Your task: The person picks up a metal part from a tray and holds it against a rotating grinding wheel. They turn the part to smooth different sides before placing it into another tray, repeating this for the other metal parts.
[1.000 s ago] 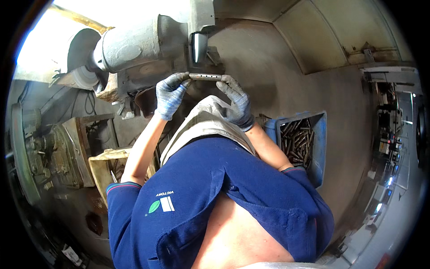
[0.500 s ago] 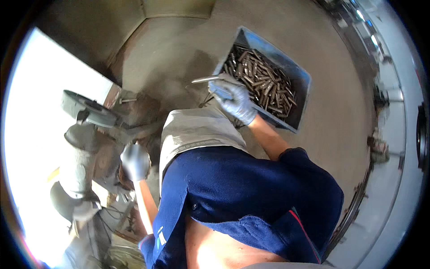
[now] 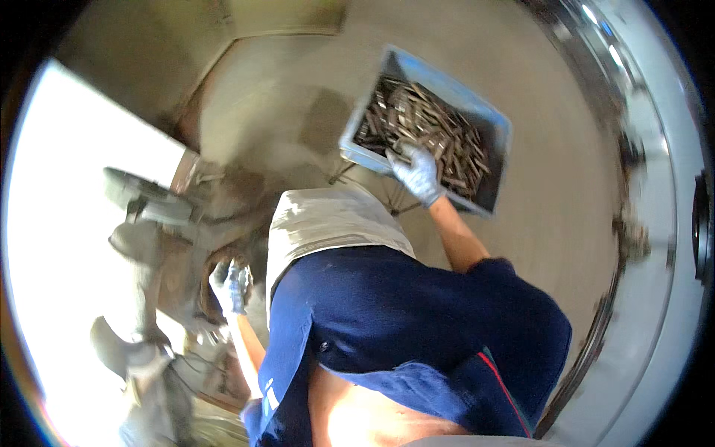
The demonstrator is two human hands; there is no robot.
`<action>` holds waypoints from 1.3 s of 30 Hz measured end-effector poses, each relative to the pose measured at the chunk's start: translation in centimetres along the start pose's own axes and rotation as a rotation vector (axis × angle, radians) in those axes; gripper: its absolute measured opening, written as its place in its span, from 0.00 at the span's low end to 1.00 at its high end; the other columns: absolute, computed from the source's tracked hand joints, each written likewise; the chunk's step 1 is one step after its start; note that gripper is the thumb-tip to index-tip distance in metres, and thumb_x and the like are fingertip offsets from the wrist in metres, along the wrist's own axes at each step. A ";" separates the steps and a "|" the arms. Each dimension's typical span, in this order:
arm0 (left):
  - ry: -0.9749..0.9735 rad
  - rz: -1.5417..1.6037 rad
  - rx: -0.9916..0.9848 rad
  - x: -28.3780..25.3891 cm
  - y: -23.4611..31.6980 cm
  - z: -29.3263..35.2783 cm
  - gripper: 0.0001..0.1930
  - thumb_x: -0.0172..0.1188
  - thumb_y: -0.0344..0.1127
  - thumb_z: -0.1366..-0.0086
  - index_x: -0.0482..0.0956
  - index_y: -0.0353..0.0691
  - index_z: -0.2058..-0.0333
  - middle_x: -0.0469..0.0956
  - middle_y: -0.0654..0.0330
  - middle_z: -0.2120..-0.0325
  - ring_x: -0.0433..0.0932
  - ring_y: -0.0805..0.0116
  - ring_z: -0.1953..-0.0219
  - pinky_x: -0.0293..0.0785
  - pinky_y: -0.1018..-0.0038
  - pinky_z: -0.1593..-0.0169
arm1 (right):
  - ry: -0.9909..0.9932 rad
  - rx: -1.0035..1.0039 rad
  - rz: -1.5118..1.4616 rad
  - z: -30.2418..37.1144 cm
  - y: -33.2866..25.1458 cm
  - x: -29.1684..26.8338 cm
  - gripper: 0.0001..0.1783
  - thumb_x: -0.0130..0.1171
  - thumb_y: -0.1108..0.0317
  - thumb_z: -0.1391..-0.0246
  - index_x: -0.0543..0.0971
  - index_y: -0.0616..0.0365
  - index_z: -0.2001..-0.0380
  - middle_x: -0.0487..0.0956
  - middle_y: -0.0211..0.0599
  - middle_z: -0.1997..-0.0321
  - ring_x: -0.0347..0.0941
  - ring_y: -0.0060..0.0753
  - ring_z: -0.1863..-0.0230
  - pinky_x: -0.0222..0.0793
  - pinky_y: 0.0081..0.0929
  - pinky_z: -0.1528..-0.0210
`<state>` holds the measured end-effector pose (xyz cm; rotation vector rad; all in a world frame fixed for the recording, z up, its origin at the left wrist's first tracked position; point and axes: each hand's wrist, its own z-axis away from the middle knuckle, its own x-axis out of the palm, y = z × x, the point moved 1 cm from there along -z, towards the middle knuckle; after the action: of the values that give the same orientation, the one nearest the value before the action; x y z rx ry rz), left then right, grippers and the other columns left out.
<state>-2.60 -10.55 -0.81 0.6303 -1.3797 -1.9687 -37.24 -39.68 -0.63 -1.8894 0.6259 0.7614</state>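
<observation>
A blue plastic bin (image 3: 356, 153) holds a heap of short metal rods (image 3: 447, 141). My right hand (image 3: 418, 177), in a grey-blue glove, reaches over the bin's near edge onto the rods. Its thumb and fingers are apart, with no separate rod visible in them. On the left, my gloved left hand (image 3: 232, 287) is beside a dark brown round hollow (image 3: 212, 279). Its fingers are curled and somewhat blurred; what lies in them, if anything, I cannot make out.
A grey machine with a rounded body (image 3: 138, 261) and a flat disc-like head (image 3: 145, 195) stands at the left. Thin dark legs (image 3: 398, 200) show below the bin. Metal panels (image 3: 216, 30) rise at the upper left. Blurred equipment (image 3: 633, 238) lines the right.
My right hand has moved right and down onto the heap; the metal rod it held no longer shows in it. My left hand has shifted slightly nearer to me. The view has shifted slightly.
</observation>
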 end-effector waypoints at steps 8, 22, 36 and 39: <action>0.240 -0.325 0.133 -7.6 -4.7 4.8 0.15 0.59 0.38 0.42 0.79 0.32 0.62 0.80 0.49 0.67 0.79 0.61 0.64 0.72 0.69 0.58 | -0.660 -0.295 -0.541 2.4 -8.8 10.4 0.12 0.60 0.74 0.52 0.79 0.64 0.63 0.79 0.40 0.58 0.73 0.32 0.55 0.67 0.26 0.50; 1.401 -0.207 -0.375 -14.7 -26.3 35.8 0.13 0.59 0.30 0.47 0.80 0.38 0.61 0.81 0.54 0.68 0.79 0.63 0.68 0.74 0.71 0.62 | -1.250 -0.257 -0.558 0.6 -13.1 16.4 0.12 0.59 0.70 0.47 0.79 0.68 0.63 0.78 0.34 0.67 0.71 0.21 0.66 0.69 0.20 0.62; 1.049 -0.695 -1.086 -20.4 -30.1 34.9 0.12 0.56 0.34 0.48 0.81 0.40 0.65 0.78 0.45 0.62 0.78 0.51 0.56 0.74 0.59 0.55 | -1.167 -0.521 -0.356 2.5 -15.3 14.6 0.11 0.60 0.69 0.48 0.79 0.68 0.66 0.81 0.38 0.65 0.74 0.25 0.64 0.69 0.23 0.57; 0.996 -0.594 -1.086 -20.1 -29.6 34.8 0.16 0.60 0.38 0.52 0.81 0.39 0.64 0.78 0.44 0.62 0.77 0.50 0.56 0.73 0.60 0.54 | -1.144 -0.558 -0.287 2.1 -14.8 14.2 0.11 0.60 0.69 0.48 0.79 0.68 0.66 0.80 0.38 0.65 0.74 0.25 0.65 0.69 0.24 0.58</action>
<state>-20.16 33.45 -16.74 1.2441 0.5265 -1.9431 -17.80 -33.20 -3.00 -1.5713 -0.6131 1.7093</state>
